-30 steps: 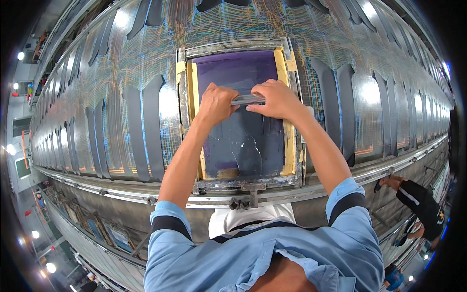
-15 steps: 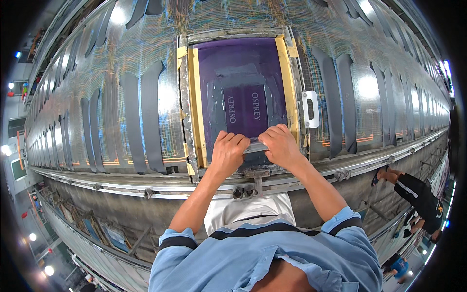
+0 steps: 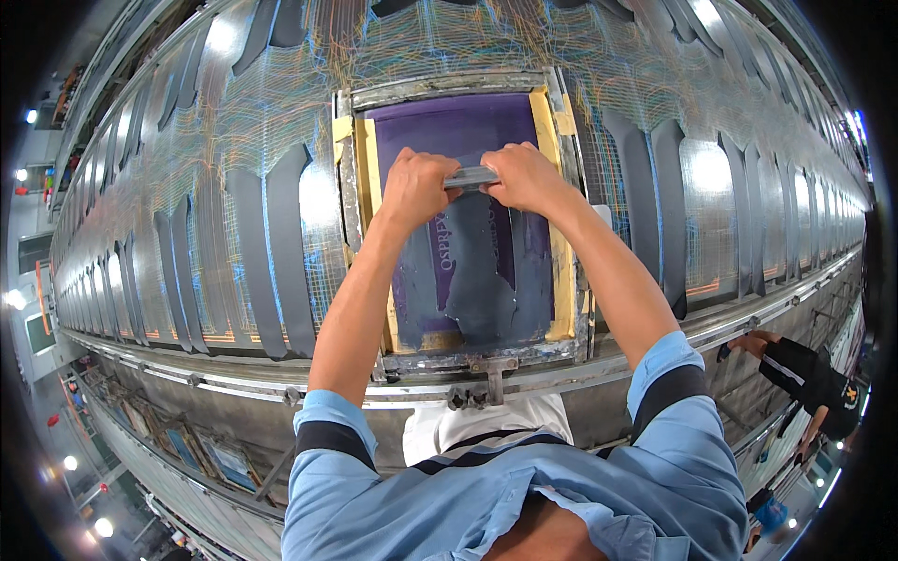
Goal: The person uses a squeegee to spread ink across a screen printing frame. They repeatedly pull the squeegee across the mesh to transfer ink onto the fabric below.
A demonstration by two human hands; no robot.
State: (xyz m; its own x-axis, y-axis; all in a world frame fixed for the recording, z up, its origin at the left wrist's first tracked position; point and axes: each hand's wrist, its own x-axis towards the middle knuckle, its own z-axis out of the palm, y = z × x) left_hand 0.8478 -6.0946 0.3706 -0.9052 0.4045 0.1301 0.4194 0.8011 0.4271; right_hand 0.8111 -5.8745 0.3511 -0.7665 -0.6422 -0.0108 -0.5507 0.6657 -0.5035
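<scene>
A screen-printing frame with purple mesh lies in front of me on the long table. Both my hands are over its far half, gripping the grey bar of a squeegee from either end. My left hand curls around the left part, and my right hand around the right part. Dark grey ink coats the near half of the mesh in a ragged film. Pale lettering shows through the mesh left of the middle. The squeegee's lower edge is mostly hidden by my hands.
Grey curved fabric pieces lie in rows on both sides of the frame. A metal rail with clamps runs along the table's near edge. A white handle sticks out right of the frame. Another person stands far right.
Both hands have pushed the squeegee from the frame's near end to its far half. Grey ink now covers more of the near mesh and part of the lettering.
</scene>
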